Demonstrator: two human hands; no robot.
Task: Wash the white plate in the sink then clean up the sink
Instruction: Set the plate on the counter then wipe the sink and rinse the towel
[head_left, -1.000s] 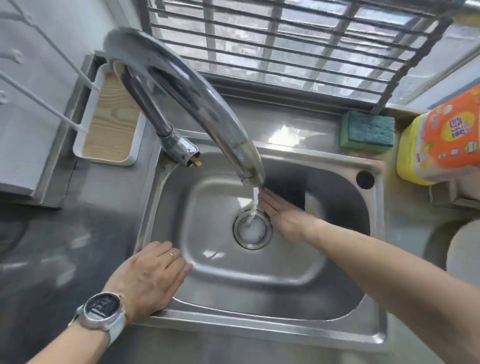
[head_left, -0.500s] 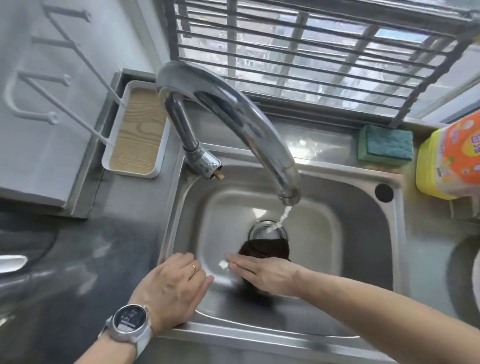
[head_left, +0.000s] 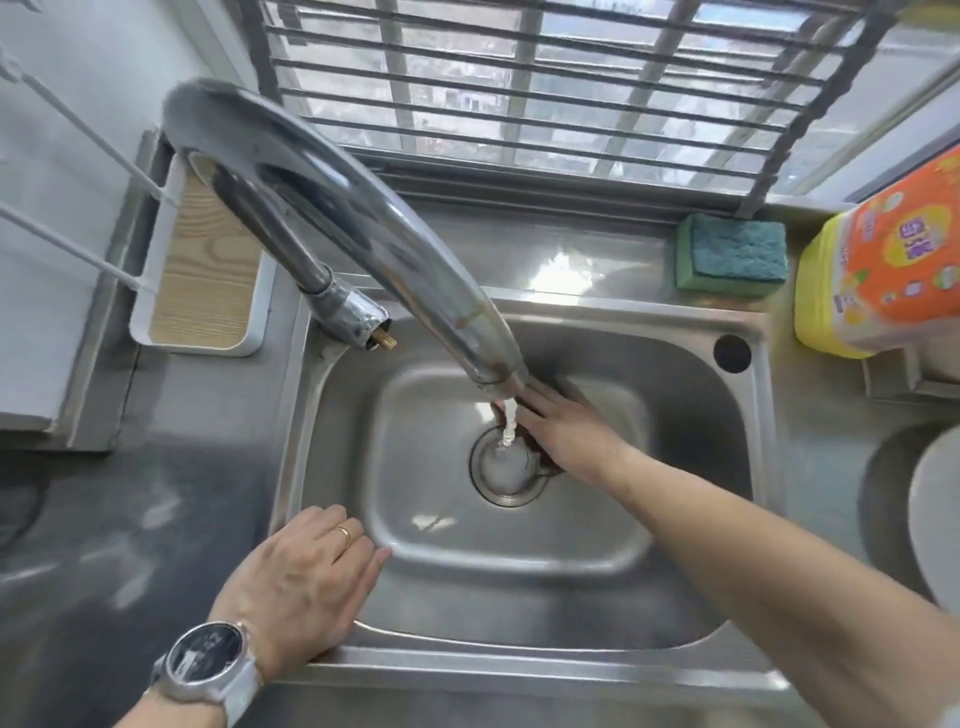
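Observation:
The steel sink (head_left: 519, 670) fills the middle of the view. Water runs from the curved faucet (head_left: 363, 208) into the drain (head_left: 506, 470). My right hand (head_left: 566, 431) lies flat on the basin floor just right of the drain, pressing a dark cloth (head_left: 549, 460) that shows only at its edges. The stream falls beside its fingertips. My left hand (head_left: 306, 577), with a ring and a wristwatch, rests on the sink's front left rim and holds nothing. A white plate (head_left: 935, 519) is partly in view on the counter at the right edge.
A green and blue sponge (head_left: 732, 254) lies on the ledge behind the sink, with a yellow detergent bottle (head_left: 883, 260) to its right. A white tray with a wooden base (head_left: 202, 280) sits to the left of the faucet. Window bars run across the back.
My right hand slid the dark cloth from the front left of the basin back to the far side of the drain, under the spout. My left hand stayed on the rim.

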